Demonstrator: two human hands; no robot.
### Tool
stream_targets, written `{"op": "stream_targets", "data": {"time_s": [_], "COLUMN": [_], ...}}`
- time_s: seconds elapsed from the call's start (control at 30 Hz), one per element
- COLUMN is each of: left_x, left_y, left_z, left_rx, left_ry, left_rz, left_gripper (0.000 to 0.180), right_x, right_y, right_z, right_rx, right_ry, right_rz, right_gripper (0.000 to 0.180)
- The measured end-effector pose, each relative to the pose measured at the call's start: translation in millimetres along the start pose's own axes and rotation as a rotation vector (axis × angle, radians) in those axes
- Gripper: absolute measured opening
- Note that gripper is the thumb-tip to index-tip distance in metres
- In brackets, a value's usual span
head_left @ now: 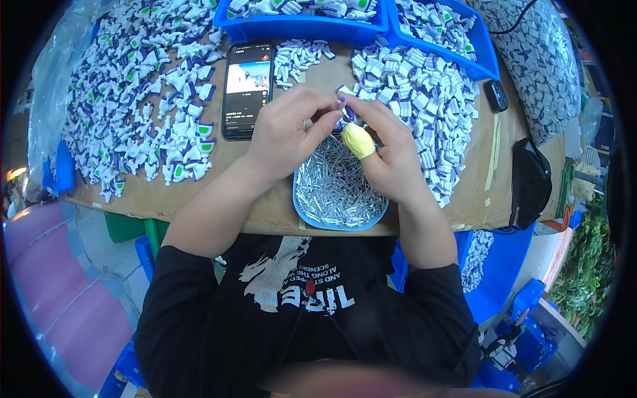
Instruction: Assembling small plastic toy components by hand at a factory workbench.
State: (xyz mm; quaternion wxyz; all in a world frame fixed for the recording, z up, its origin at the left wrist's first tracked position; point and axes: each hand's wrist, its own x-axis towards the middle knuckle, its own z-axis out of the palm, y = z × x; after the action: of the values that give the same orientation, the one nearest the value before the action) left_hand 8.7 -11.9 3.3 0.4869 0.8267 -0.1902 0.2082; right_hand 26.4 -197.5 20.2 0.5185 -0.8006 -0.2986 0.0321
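Above the bowl's far edge, my two hands meet at a small white-and-purple plastic part (pixel 347 114). The fingertips of my left hand (pixel 288 129) pinch it from the left; whether they also hold a metal pin is too small to see. My right hand (pixel 391 146) grips the part between forefinger and thumb, and a yellow cover wraps that thumb. Below the hands, a light-blue bowl (pixel 296 204) holds many thin silver metal pins (pixel 338 192). A heap of white-and-purple parts (pixel 424 106) lies just right of my right hand.
White, purple and green figure pieces (pixel 152 99) cover the table's left side. A phone with a lit screen (pixel 247 93) lies beside my left hand. Blue bins (pixel 302 32) line the back. At right are a bulging clear bag (pixel 531 66), a black fob (pixel 495 96) and a black pouch (pixel 531 182).
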Motion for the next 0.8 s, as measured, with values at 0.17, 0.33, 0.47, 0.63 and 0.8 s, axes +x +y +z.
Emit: {"op": "stream_targets", "data": {"time_s": [0.17,0.33,0.47,0.63,0.8], "left_x": [-3,-2,-2,-12,-10], "left_y": [5,5,5,4,-4], "left_z": [3,5,3,18,14], "left_rx": [-0.011,-0.045,-0.142,-0.522,-0.855], "left_ry": [0.013,0.025,-0.040,-0.019,0.069], "left_rz": [-0.025,-0.023,-0.099,-0.341,-0.538], "left_gripper": [0.013,0.015,0.019,0.026,0.024], "right_x": [0,-2,-2,-4,-1], "right_y": [-2,1,2,9,12], "right_z": [0,3,9,12,2], "right_rx": [-0.025,0.072,0.296,0.221,-0.028], "right_ry": [-0.006,0.007,0.046,0.076,-0.045], "right_rz": [0.024,0.110,0.150,0.047,-0.139], "right_gripper": [0.048,0.046,0.046,0.046,0.045]}}
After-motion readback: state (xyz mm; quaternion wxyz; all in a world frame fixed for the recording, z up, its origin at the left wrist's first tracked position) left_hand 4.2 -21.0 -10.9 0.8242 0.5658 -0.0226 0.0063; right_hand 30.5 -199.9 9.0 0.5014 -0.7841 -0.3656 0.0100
